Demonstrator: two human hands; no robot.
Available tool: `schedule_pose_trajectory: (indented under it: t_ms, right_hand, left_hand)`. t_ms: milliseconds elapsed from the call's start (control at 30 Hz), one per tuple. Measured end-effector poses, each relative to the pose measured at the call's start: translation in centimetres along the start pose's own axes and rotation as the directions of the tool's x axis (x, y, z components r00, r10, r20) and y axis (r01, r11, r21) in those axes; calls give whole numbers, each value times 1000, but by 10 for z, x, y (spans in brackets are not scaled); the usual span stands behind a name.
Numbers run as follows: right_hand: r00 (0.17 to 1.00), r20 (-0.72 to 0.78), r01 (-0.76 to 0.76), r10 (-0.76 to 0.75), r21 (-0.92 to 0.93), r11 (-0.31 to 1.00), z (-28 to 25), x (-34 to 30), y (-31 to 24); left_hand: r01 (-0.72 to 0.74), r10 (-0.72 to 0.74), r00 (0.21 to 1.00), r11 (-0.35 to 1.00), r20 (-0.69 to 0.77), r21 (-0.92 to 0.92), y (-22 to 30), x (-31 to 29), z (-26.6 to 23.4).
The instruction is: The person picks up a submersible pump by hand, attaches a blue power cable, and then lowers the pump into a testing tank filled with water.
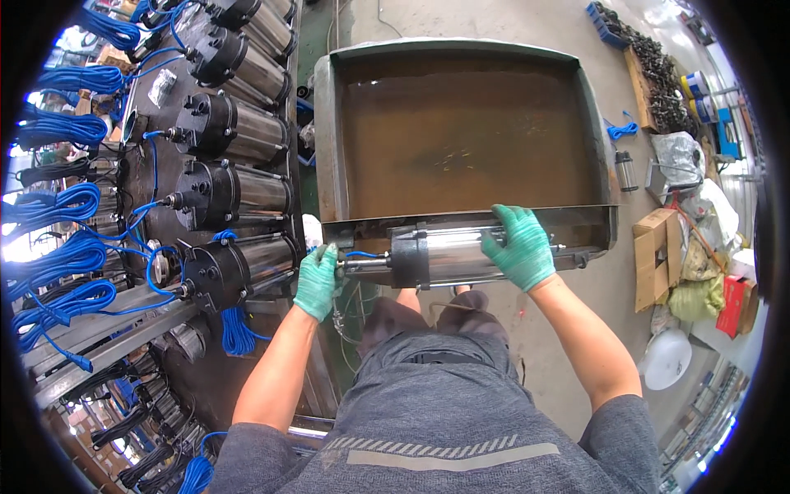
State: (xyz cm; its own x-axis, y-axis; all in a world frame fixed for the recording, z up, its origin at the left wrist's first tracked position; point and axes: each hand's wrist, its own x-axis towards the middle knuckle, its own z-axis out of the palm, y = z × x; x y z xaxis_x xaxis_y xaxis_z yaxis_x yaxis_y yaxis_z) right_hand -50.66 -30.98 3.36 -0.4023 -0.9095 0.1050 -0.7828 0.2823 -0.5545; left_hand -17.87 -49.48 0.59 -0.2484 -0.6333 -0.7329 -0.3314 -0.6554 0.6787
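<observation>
A submersible pump [453,253] with a shiny steel barrel and a black end lies sideways along the near edge of a water tank [327,140]. My right hand [523,249], in a green glove, grips the barrel toward its right end, thumb and fingers apart around it. At the pump's left end, a thin metal rod [364,263] and a short blue cable [362,253] run toward my left hand [317,282]. That gloved hand is closed beside the rod's tip; its fingers hide what they hold. Beneath it hangs a thin hose [339,323].
Several similar pumps [239,193] line a bench on the left, with coiled blue cables [62,263] beyond. Brown water fills the tank. To the right, a small cylinder [626,171], a cardboard box [657,259] and plastic bags [680,158] lie on the floor.
</observation>
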Motion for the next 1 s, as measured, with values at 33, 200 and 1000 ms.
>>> schedule_pose_trajectory:
  t_ms: [33, 200, 1000]
  right_hand:
    - [1000, 17, 21, -21, -13, 1000, -2, 0, 2]
    - [992, 26, 127, -125, -81, 989, -10, -2, 2]
    - [652, -149, -748, 743, 36, 663, -101, -175, 268]
  left_hand:
    - [-11, 11, 1000, 999, 6, -39, 2, -3, 1]
    - [-158, 136, 987, 911, -86, -380, 2, -18, -7]
    - [-547, 638, 769, 626, 38, 555, -35, -92, 81]
